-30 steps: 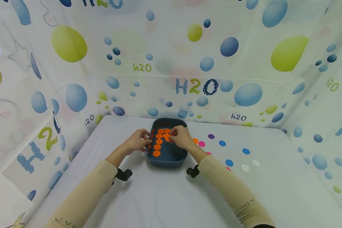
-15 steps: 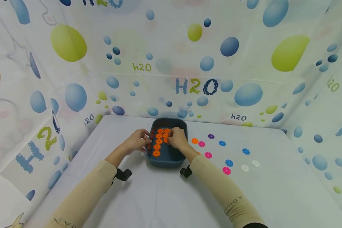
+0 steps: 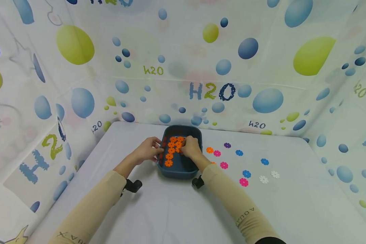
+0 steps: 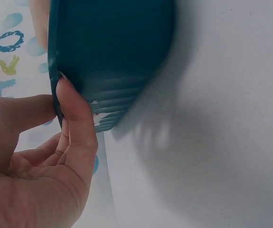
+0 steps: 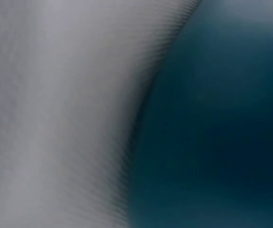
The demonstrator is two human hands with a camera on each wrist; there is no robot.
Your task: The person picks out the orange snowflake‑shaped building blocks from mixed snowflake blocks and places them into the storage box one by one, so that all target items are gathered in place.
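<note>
In the head view, a dark blue-green plastic basin stands on the white table. Orange flower-shaped pieces line the basin floor, running up its left side and across the far part. My left hand pinches the basin's left rim; the left wrist view shows the thumb and forefinger of that hand on either side of the edge. Inside the basin, my right hand has curled fingers at an orange flower piece, pinching it, with the fingertips partly hidden. Only the basin's outer wall and tablecloth fill the right wrist view.
To the right of the basin lie loose flower pieces: an orange one, a purple one, several pink, several blue and two white. A printed curtain hangs behind the table.
My right hand has shifted slightly lower and left inside the basin, and its forearm moved left, uncovering pink pieces. The left hand keeps its grip on the rim.
</note>
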